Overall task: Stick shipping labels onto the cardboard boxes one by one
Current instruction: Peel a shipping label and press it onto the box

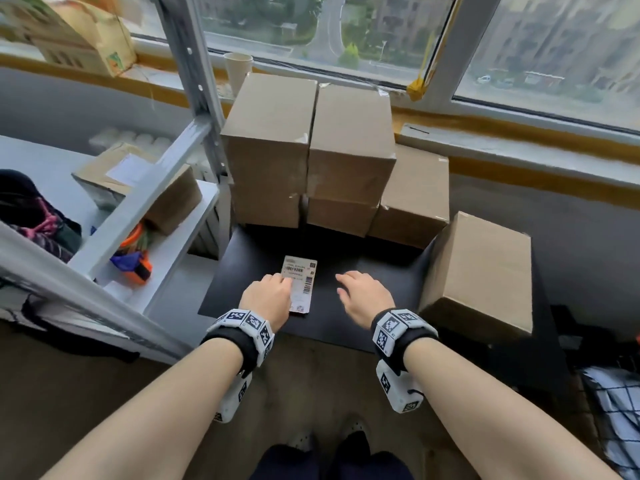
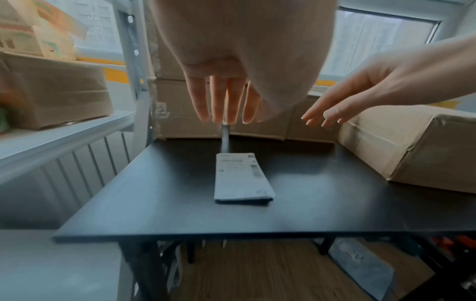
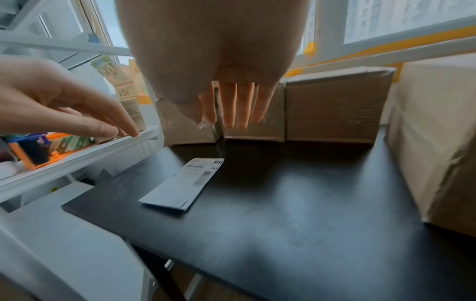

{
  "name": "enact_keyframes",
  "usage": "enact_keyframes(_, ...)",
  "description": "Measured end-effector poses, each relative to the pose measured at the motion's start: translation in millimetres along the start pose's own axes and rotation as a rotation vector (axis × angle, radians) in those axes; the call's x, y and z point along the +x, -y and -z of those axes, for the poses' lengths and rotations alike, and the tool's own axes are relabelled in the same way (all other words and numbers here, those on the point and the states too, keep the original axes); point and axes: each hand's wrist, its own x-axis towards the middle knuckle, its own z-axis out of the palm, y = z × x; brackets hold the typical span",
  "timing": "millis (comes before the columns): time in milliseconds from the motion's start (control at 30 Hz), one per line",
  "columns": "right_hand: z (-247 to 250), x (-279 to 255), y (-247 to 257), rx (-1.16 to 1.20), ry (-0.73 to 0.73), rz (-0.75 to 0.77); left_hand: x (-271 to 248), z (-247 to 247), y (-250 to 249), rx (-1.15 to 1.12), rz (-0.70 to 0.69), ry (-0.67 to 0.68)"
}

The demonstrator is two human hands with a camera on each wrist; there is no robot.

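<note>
A small stack of white shipping labels [image 1: 300, 284] lies flat on the black table [image 1: 363, 317]; it also shows in the wrist views [image 2: 242, 179] [image 3: 185, 183]. My left hand [image 1: 268, 294] hovers over the stack's left edge, fingers [image 2: 221, 101] straight, holding nothing. To the right of the labels, my right hand [image 1: 363, 296] hovers above the table with its fingers [image 3: 237, 106] straight and empty. Plain cardboard boxes stand stacked at the table's back [image 1: 270, 143] [image 1: 349, 143] [image 1: 415, 199]. One more box [image 1: 481, 268] sits at the right edge.
A white metal shelf unit [image 1: 145, 202] stands close on the left, holding a cardboard box [image 1: 138, 188] and an orange tape dispenser [image 1: 136, 265]. A paper cup [image 1: 237, 72] stands on the window sill behind the boxes. Wooden floor lies below the table's front edge.
</note>
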Motion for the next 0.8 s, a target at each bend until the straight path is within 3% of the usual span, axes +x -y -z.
enact_keyframes(400,-68.0,34.0,41.5,0.029,0.119,0.087,-7.5,-48.0,36.1,-0.027,0.018,0.127)
enact_keyframes(533,-86.6,45.4,42.9,0.032,0.13,0.15,0.3,-60.6,34.8,-0.087,-0.002,0.064)
enact_keyframes(800,-104.1,55.3,41.8,0.114,0.073,0.122,16.7,-100.9,47.3,-0.174,-0.029,0.029)
